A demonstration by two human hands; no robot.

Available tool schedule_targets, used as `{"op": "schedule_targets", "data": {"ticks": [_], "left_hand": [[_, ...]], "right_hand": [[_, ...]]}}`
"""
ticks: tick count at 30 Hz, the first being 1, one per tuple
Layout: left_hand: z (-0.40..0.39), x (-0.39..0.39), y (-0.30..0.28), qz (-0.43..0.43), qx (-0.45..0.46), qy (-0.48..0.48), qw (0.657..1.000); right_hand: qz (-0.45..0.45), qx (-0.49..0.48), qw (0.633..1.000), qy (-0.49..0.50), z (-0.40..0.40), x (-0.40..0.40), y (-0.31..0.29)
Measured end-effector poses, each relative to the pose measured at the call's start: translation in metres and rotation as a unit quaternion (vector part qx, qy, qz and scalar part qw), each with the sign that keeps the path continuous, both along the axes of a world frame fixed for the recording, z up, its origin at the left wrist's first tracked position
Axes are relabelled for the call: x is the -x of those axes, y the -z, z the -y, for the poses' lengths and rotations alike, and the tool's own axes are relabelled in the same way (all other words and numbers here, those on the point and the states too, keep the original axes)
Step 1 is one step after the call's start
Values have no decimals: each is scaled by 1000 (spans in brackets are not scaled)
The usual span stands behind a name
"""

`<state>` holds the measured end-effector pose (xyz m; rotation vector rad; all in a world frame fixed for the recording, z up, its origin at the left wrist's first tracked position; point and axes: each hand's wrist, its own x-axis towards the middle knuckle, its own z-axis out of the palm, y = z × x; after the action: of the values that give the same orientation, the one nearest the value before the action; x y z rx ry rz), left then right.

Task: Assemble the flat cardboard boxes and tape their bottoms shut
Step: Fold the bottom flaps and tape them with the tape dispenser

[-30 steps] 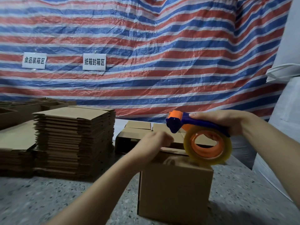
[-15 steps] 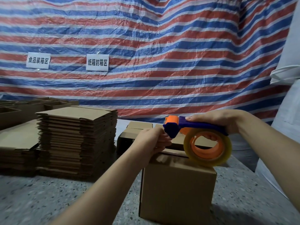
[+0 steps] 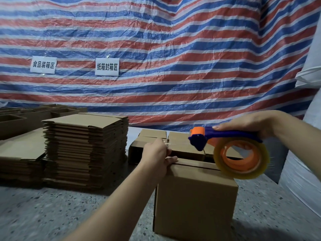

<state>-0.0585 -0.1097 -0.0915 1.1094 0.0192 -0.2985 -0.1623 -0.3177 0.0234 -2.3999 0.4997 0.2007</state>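
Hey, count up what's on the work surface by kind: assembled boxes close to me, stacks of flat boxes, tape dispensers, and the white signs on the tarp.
Assembled boxes near the hands: 2, the front box and the one behind it
Stacks of flat boxes: 2, tall stack and lower stack
Tape dispensers: 1
White signs: 2
Total: 7

My left hand (image 3: 156, 156) reaches toward twelve o'clock, fingers pinched; my right hand (image 3: 246, 126) at two o'clock is curled, gripping.

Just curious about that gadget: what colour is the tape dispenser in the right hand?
The tape dispenser is dark blue with orange parts, seen in the head view.
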Motion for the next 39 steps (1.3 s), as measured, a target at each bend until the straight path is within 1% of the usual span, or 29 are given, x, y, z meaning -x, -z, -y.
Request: {"op": "schedule_targets", "data": {"ticks": [4, 6, 7, 8, 10, 12, 15, 18, 32, 36, 39], "left_hand": [[1, 5, -4, 0, 20, -24, 1000], [-8, 5, -5, 26, 20, -25, 999], [-14, 3, -2, 62, -3, -27, 998], [-21, 1, 3, 113, -53, -29, 992], [-34, -3, 15, 207, -161, -32, 965], [-42, -7, 27, 242, -212, -39, 946], [-48, -11, 40, 245, -230, -29, 941], [-51, -14, 50, 244, -245, -17, 938], [-58, -26, 53, 219, -271, 23, 937], [-60, -28, 53, 225, -284, 24, 932], [-60, -29, 57, 215, -285, 26, 934]], "right_hand": [[-11, 24, 1000, 12, -1, -1, 1], [-19, 41, 999, 4, -6, -5, -1], [-23, 50, 999, 3, -9, -7, -2], [-27, 56, 998, 3, -11, -8, -3], [-41, 74, 996, -1, -18, -11, -6], [-57, 103, 993, -10, -27, -16, -8], [-71, 140, 987, -15, -39, -23, -10], [-79, 157, 984, -15, -46, -26, -11], [-89, 160, 983, -12, -53, -29, -12], [-87, 163, 983, -10, -55, -30, -12], [-88, 167, 982, -8, -57, -32, -12]]}}
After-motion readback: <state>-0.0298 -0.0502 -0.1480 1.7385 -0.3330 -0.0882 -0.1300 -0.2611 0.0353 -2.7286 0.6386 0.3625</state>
